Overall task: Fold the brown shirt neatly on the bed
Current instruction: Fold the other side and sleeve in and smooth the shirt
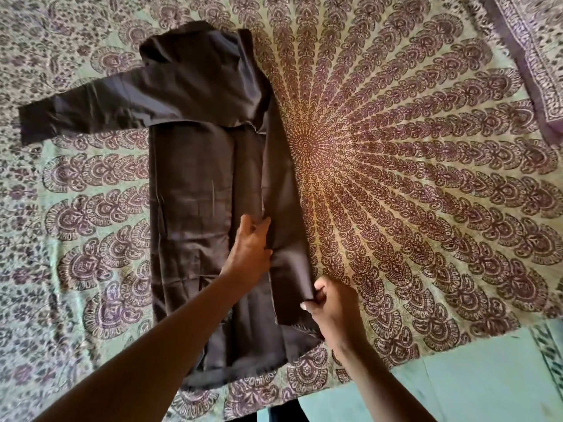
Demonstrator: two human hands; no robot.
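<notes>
Both bare forearms reach forward. The left hand (pixel 251 245) lies palm down, fingers extended and slightly spread. The right hand (pixel 332 309), nearer the body, curls its fingers with thumb pinching inward.

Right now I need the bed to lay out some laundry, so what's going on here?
A person is partway through folding a brown shirt laid flat on the patterned bedspread. The shirt's right side panel is being turned in over the body: the left hand presses on the fold line, while the right hand pinches the panel's outer edge near the hem. One sleeve is spread out to the left, not yet folded in.
</notes>
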